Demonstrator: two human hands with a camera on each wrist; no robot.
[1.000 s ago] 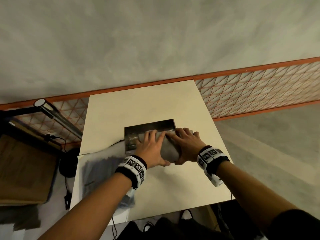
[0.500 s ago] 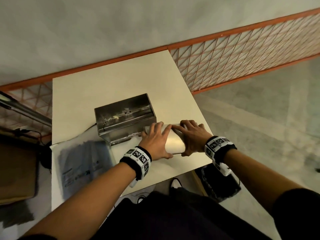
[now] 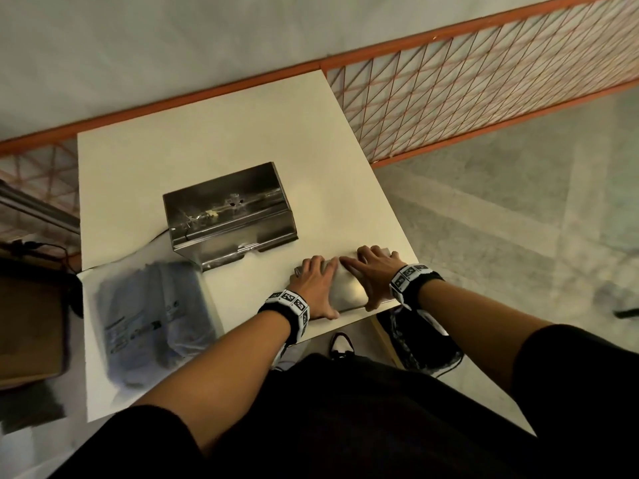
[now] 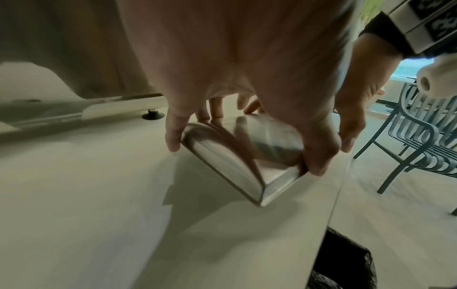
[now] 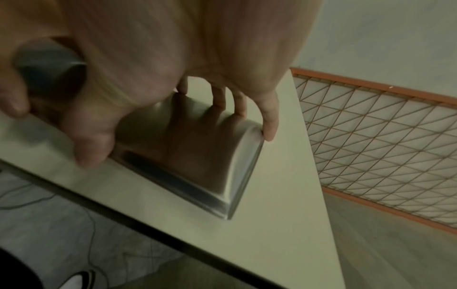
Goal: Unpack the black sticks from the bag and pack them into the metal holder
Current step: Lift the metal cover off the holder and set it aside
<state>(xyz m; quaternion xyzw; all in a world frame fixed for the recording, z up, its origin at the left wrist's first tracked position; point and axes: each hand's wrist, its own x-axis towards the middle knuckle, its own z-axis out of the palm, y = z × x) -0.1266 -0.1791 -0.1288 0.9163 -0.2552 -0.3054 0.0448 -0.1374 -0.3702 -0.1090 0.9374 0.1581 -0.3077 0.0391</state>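
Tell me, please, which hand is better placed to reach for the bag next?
Left. The bag lies at the table's near left, on the left hand's side. The right hand sits near the right edge, farther off. Both now hold the lid.

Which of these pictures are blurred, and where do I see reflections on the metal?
Head view: dim and mostly sharp, with glare on the metal lid. Left wrist view: the left hand is blurred, its fingers mirrored in the lid. Right wrist view: blurred overall; the right hand reflects in the lid.
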